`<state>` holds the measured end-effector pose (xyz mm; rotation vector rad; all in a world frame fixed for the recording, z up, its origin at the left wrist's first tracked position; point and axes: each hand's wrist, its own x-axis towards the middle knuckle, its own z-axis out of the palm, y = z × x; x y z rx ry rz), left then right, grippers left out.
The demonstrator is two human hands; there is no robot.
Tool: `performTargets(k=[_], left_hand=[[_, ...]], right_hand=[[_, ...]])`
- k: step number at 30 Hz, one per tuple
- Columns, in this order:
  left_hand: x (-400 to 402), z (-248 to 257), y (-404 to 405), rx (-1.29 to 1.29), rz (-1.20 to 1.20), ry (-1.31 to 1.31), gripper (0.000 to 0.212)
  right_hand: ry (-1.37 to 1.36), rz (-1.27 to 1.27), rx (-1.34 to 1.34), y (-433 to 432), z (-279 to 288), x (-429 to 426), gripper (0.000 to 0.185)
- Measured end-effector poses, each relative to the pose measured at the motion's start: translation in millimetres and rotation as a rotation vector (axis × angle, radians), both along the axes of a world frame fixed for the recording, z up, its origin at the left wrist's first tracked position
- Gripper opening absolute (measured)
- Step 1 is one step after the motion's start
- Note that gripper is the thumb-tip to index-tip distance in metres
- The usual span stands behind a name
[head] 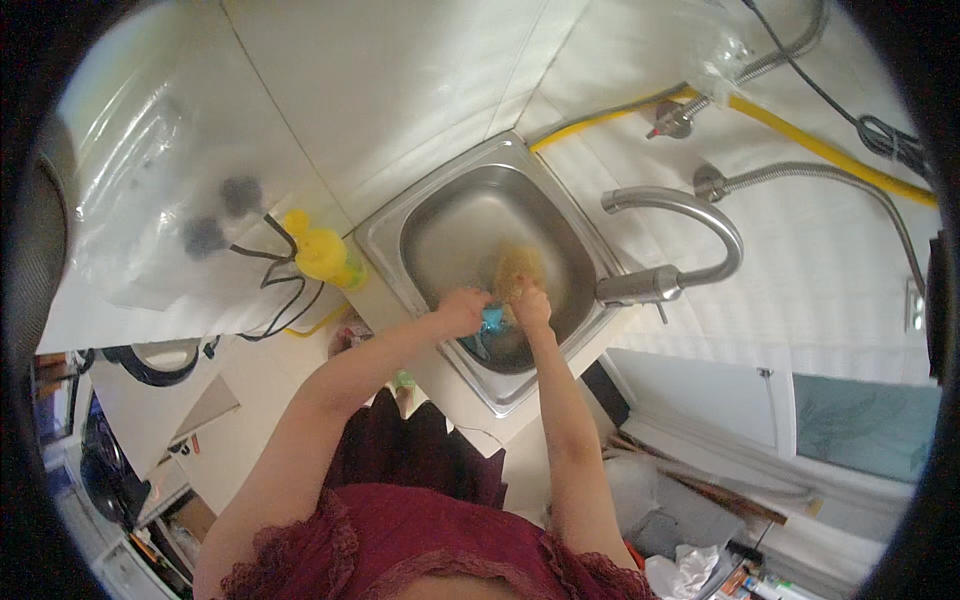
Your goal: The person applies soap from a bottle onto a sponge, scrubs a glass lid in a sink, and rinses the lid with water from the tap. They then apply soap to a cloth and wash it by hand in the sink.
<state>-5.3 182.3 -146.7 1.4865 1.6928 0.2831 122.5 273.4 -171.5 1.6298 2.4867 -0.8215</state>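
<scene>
Both my hands are inside a stainless steel sink (480, 214). My right hand (531, 306) is closed on a tan, blurred, textured object (519, 264), perhaps a loofah or a scrubbing pad. My left hand (461, 311) reaches in from the left, its fingertips close to that tan object. Just beside and below the left fingers is a bright blue item (493, 320), partly behind the hand; whether the fingers grip it cannot be made out. Blurring hides the exact finger positions.
A curved metal faucet (675, 202) rises at the sink's right edge. On the left rim side stands a yellow bottle (322, 255) beside black cords (281, 277). A yellow hose (817, 146) and a braided metal hose (825, 169) run along the wall.
</scene>
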Motion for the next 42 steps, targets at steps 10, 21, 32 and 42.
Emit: performTargets(k=[10, 21, 32, 42], left_hand=[[32.4, -28.1, 16.4, -0.343, -0.263, 0.533, 0.031], [11.3, -4.3, -18.7, -0.037, 0.115, 0.572, 0.022], [15.2, -11.0, -34.3, -0.078, 0.120, 0.595, 0.034], [12.2, -30.7, -21.9, 0.039, 0.213, 0.307, 0.032]], right_hand=[[0.062, 0.058, -0.102, 82.5, -48.7, 29.1, 0.047], [-0.183, 0.423, 0.157, 49.0, 7.8, 19.1, 0.054], [0.324, 0.251, -0.126, 74.6, 11.9, -3.1, 0.040], [0.160, 0.257, 0.115, 67.8, -23.6, 5.9, 0.040]])
